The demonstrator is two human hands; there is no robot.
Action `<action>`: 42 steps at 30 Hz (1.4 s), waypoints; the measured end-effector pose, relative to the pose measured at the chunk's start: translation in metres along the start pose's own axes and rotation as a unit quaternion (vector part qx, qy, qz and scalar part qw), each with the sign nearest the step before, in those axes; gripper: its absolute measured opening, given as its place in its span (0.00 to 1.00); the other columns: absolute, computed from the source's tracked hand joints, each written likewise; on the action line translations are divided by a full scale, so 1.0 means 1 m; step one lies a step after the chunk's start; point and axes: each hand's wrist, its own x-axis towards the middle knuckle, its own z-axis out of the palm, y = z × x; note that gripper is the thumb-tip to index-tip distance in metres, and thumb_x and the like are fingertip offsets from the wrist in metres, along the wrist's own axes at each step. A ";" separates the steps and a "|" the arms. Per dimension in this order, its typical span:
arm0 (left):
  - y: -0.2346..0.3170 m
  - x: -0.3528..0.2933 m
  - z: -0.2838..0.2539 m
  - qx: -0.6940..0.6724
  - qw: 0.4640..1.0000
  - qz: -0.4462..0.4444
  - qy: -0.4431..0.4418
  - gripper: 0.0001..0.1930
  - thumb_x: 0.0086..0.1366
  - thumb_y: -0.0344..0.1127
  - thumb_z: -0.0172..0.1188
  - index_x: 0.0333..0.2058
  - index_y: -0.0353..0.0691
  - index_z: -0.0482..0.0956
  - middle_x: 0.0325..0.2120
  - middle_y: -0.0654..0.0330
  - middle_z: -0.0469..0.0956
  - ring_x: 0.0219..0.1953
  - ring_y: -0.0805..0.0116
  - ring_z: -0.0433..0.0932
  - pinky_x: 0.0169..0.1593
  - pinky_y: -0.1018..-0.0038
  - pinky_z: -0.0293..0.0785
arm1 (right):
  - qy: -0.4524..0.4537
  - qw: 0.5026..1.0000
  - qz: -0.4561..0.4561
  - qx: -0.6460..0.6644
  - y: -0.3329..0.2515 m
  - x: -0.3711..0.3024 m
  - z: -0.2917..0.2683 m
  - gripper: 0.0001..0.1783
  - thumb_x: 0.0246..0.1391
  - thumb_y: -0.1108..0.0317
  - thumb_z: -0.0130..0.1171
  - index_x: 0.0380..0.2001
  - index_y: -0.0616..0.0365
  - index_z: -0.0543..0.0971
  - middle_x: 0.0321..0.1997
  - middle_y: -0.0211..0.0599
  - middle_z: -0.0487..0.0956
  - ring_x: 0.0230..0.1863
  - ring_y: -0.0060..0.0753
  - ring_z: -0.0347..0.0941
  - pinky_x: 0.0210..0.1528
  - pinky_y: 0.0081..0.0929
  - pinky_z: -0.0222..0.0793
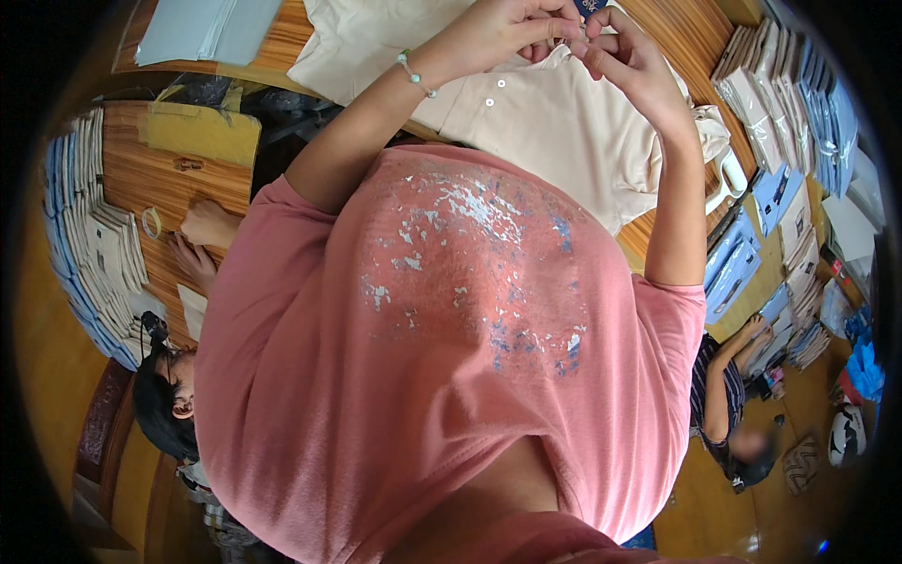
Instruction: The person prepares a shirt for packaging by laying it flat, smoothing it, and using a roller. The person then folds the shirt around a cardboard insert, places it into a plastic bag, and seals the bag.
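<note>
A cream polo shirt [545, 122] with white buttons lies spread on the wooden table in front of me. Over its collar, at the top of the view, my two hands meet fingertip to fingertip. My left hand [537, 30], below a wrist with a green beaded bracelet [413, 73], is closed in a pinch. My right hand [628, 58] is also closed, thumb against fingers, beside it. What lies between the fingertips is too small to make out. A dark blue tag [590, 7] shows just behind the fingers, cut off by the frame's edge.
Folded shirts in clear bags are stacked at the right [766, 80] and far left [89, 235]. A white-handled tool [728, 179] lies right of the shirt. Pale blue sheets [207, 28] sit at upper left. One person's hands [209, 226] rest leftward; another person [728, 395] works rightward.
</note>
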 end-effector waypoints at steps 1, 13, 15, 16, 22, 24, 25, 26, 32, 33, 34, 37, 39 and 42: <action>0.001 0.000 -0.001 0.007 1.000 0.003 -0.004 0.06 0.65 0.33 0.50 0.30 0.39 0.72 0.18 0.71 0.68 0.19 0.86 0.64 0.22 0.88 0.58 | -0.001 1.000 -0.007 -0.015 0.003 0.001 -0.001 0.12 0.51 0.73 0.55 0.38 0.59 0.66 0.27 0.25 0.72 0.28 0.14 0.65 0.30 0.14 0.61; 0.001 0.000 0.005 0.007 1.000 0.003 0.013 0.06 0.65 0.34 0.50 0.31 0.39 0.72 0.22 0.71 0.71 0.20 0.87 0.64 0.22 0.88 0.59 | -0.028 0.998 -0.016 -0.046 0.022 0.003 -0.008 0.10 0.53 0.70 0.55 0.35 0.56 0.65 0.25 0.25 0.72 0.27 0.14 0.62 0.30 0.14 0.57; 0.004 0.000 0.007 0.025 1.000 0.006 0.013 0.06 0.65 0.34 0.50 0.31 0.40 0.72 0.22 0.71 0.71 0.20 0.87 0.64 0.22 0.88 0.59 | -0.032 0.999 -0.020 -0.026 0.022 0.002 -0.008 0.10 0.53 0.70 0.55 0.36 0.56 0.65 0.26 0.26 0.73 0.27 0.15 0.62 0.31 0.14 0.58; 0.004 -0.001 0.007 0.033 0.999 0.007 0.013 0.06 0.65 0.34 0.50 0.31 0.40 0.72 0.22 0.71 0.71 0.20 0.86 0.64 0.22 0.88 0.59 | -0.029 0.999 -0.024 -0.031 0.022 0.002 -0.008 0.10 0.53 0.71 0.55 0.36 0.57 0.65 0.26 0.26 0.73 0.27 0.15 0.62 0.31 0.14 0.58; 0.004 -0.001 0.007 0.035 0.999 0.025 0.012 0.06 0.65 0.33 0.50 0.30 0.39 0.72 0.21 0.70 0.70 0.21 0.85 0.64 0.22 0.87 0.59 | -0.034 0.998 -0.022 -0.050 0.013 0.003 -0.008 0.11 0.52 0.72 0.55 0.38 0.58 0.65 0.28 0.27 0.73 0.28 0.14 0.64 0.31 0.14 0.60; 0.003 -0.001 0.005 0.048 0.999 0.015 0.011 0.07 0.65 0.33 0.50 0.29 0.39 0.72 0.20 0.70 0.70 0.20 0.85 0.64 0.22 0.87 0.59 | -0.021 0.999 -0.002 -0.047 -0.001 -0.001 -0.002 0.13 0.50 0.75 0.56 0.39 0.60 0.67 0.28 0.27 0.74 0.28 0.13 0.67 0.29 0.13 0.62; 0.003 -0.001 0.005 0.054 0.998 0.010 0.009 0.07 0.65 0.33 0.50 0.29 0.39 0.72 0.20 0.70 0.69 0.20 0.85 0.64 0.22 0.87 0.59 | -0.023 0.998 -0.001 -0.060 -0.003 -0.001 -0.002 0.12 0.50 0.75 0.56 0.38 0.60 0.67 0.27 0.27 0.74 0.28 0.13 0.67 0.28 0.13 0.62; 0.004 -0.001 0.006 0.054 0.998 0.009 0.008 0.07 0.65 0.33 0.50 0.29 0.38 0.72 0.20 0.70 0.69 0.20 0.85 0.64 0.22 0.86 0.59 | -0.025 0.997 0.000 -0.072 -0.004 -0.001 -0.002 0.12 0.50 0.75 0.56 0.38 0.60 0.67 0.26 0.27 0.74 0.27 0.13 0.67 0.27 0.13 0.62; 0.006 -0.003 0.008 0.037 0.999 -0.002 0.007 0.07 0.65 0.32 0.49 0.29 0.38 0.72 0.19 0.69 0.68 0.20 0.84 0.64 0.22 0.86 0.60 | -0.015 0.992 0.006 -0.125 -0.015 -0.001 0.002 0.10 0.48 0.73 0.59 0.34 0.59 0.70 0.24 0.27 0.76 0.25 0.16 0.69 0.25 0.16 0.63; 0.006 -0.003 0.008 0.028 1.000 -0.008 0.007 0.07 0.65 0.32 0.49 0.29 0.38 0.72 0.19 0.69 0.68 0.20 0.84 0.64 0.22 0.85 0.60 | -0.007 0.992 0.004 -0.122 -0.016 -0.001 0.003 0.09 0.47 0.73 0.60 0.32 0.59 0.72 0.23 0.29 0.76 0.24 0.19 0.71 0.25 0.18 0.64; 0.006 -0.002 0.008 0.018 1.000 -0.013 0.003 0.07 0.66 0.32 0.49 0.29 0.38 0.71 0.19 0.69 0.68 0.20 0.83 0.64 0.22 0.85 0.61 | -0.025 0.993 0.000 -0.116 -0.008 0.001 -0.001 0.10 0.49 0.72 0.58 0.34 0.58 0.69 0.24 0.27 0.75 0.25 0.17 0.68 0.27 0.17 0.63; 0.006 -0.002 0.008 -0.018 0.999 -0.038 -0.003 0.07 0.66 0.33 0.48 0.30 0.38 0.71 0.20 0.68 0.69 0.20 0.83 0.65 0.23 0.86 0.62 | -0.052 0.993 -0.015 -0.109 0.020 0.003 -0.012 0.12 0.53 0.70 0.56 0.38 0.57 0.65 0.26 0.23 0.70 0.28 0.14 0.62 0.32 0.14 0.59; 0.003 -0.002 0.007 0.009 0.999 -0.030 0.011 0.08 0.67 0.34 0.47 0.30 0.38 0.71 0.20 0.68 0.69 0.20 0.83 0.66 0.23 0.86 0.62 | -0.038 0.992 -0.030 -0.119 0.022 0.002 -0.012 0.12 0.53 0.70 0.56 0.38 0.57 0.65 0.24 0.20 0.67 0.27 0.13 0.61 0.31 0.13 0.58; -0.004 -0.004 0.004 0.021 0.999 -0.029 0.040 0.09 0.67 0.34 0.46 0.30 0.38 0.70 0.20 0.68 0.69 0.20 0.83 0.66 0.24 0.86 0.64 | -0.024 0.996 -0.059 -0.069 0.030 0.001 -0.003 0.12 0.52 0.69 0.58 0.38 0.57 0.68 0.21 0.17 0.63 0.26 0.11 0.58 0.30 0.12 0.55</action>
